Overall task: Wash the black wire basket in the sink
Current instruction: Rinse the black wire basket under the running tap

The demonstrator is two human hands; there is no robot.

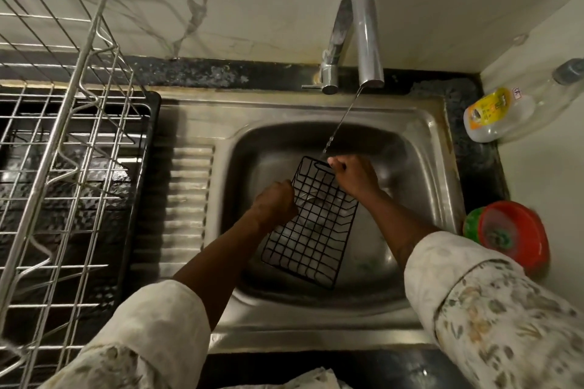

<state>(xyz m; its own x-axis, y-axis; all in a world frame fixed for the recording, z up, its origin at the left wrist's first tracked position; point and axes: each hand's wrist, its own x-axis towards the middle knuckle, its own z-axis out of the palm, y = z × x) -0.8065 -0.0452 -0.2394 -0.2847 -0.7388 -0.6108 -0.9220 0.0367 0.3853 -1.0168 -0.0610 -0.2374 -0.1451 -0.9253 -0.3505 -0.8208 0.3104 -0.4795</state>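
Water (343,119) falls in a thin slanting stream from the curved chrome tap (363,41) at twelve o'clock of the stainless steel sink (441,164); the stream lands at the far end of the black wire basket (311,230), a shallow rectangular grid lying lengthwise in the middle of the basin, far end toward twelve, near end toward six; whether its near end touches the basin floor cannot be told. The left hand (276,200) holds the basket's nine o'clock edge, fingers curled tight round the wire; the right hand (350,175) pinches the far corner at one o'clock, fingers bent together on the rim, just under the stream. A silver wire dish rack (63,136) stands at nine o'clock; a clear plastic bottle with a yellow label (493,114) lies at two; a round red plastic strainer (518,230) rests at three.
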